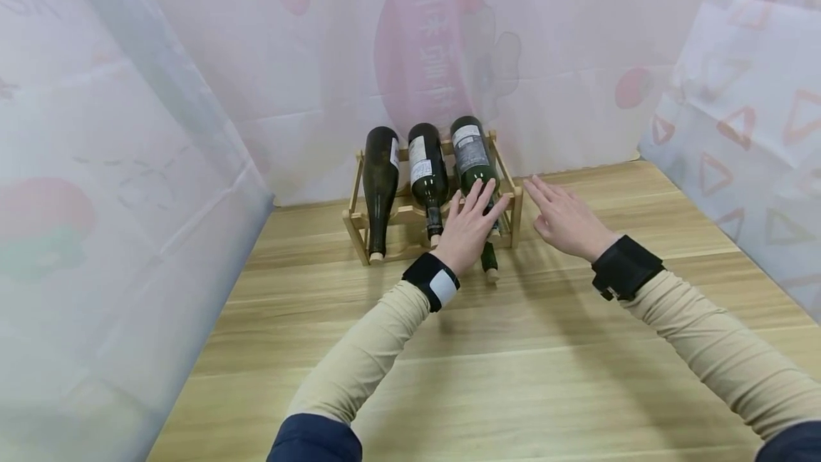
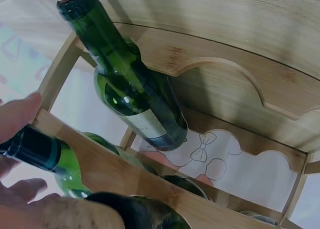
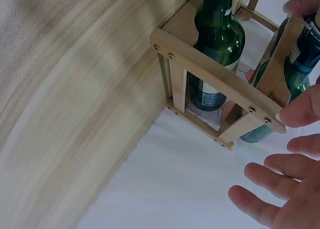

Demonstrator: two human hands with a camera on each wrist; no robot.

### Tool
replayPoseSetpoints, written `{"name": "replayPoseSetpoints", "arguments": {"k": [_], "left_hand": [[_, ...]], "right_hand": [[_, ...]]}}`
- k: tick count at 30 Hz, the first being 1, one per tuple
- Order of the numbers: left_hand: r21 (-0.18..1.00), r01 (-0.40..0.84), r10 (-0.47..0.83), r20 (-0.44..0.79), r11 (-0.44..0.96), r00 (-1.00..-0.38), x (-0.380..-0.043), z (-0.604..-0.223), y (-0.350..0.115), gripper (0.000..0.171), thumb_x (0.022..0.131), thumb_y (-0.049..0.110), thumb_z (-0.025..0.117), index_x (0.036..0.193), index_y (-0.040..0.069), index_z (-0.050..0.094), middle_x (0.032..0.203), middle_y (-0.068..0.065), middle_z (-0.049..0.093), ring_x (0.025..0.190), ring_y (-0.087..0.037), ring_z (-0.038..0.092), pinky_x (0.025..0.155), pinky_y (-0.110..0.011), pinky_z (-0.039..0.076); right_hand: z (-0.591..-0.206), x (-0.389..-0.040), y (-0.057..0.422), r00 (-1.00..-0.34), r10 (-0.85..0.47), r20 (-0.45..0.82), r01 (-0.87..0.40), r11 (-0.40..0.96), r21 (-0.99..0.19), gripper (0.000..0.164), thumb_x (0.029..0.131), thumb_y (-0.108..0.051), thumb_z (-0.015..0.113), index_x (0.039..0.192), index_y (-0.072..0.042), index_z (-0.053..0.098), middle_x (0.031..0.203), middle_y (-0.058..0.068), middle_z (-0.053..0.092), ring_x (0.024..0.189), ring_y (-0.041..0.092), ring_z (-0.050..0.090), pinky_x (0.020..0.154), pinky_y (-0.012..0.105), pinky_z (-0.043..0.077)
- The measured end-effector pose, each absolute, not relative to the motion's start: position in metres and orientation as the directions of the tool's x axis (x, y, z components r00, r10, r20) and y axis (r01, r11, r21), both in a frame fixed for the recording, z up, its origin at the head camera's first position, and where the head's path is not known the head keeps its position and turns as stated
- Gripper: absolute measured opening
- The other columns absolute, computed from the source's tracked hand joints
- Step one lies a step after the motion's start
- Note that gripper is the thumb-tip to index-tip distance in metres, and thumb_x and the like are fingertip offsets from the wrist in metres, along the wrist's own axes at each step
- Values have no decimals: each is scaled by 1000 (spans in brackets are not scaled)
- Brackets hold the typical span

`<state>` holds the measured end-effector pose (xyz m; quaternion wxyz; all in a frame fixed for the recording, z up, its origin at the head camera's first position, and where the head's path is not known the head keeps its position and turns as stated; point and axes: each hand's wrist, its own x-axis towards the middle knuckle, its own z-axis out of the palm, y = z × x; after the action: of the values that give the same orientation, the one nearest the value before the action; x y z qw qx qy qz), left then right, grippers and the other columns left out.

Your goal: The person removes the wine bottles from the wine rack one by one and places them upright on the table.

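A small wooden wine rack (image 1: 400, 216) holds three dark bottles lying in its upper row, corks toward me. My left hand (image 1: 467, 230) reaches over the upper right bottle (image 1: 471, 152), fingers spread and partly hiding its neck. Beneath it, a green bottle (image 2: 117, 84) lies in the lower row, its corked neck (image 1: 489, 257) sticking out at the front. My right hand (image 1: 567, 218) hovers just right of the rack, holding nothing, its fingers extended. In the right wrist view, the thumb and fingers (image 3: 260, 206) appear beside the rack's side frame (image 3: 215, 74).
The upper left bottle (image 1: 381, 170) and upper middle bottle (image 1: 426, 162) lie beside the left hand. The rack stands at the back of a wood-grain table (image 1: 513, 376), close to a printed curtain (image 1: 340, 55). More curtain (image 1: 737, 91) hangs along the right side.
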<state>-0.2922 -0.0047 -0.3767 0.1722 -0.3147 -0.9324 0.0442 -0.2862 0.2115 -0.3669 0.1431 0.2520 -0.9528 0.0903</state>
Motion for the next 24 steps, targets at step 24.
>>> {"name": "replayPoseSetpoints", "arguments": {"k": [24], "left_hand": [[-281, 517, 585, 471, 809, -660, -310, -400, 5, 56, 93, 16, 64, 145, 21, 44, 161, -8, 23, 148, -29, 23, 117, -46, 29]], "right_hand": [[-371, -284, 209, -840, -460, 289, -506, 855, -111, 61, 93, -8, 50, 148, 6, 28, 153, 29, 29, 133, 47, 40, 103, 64, 36]]}}
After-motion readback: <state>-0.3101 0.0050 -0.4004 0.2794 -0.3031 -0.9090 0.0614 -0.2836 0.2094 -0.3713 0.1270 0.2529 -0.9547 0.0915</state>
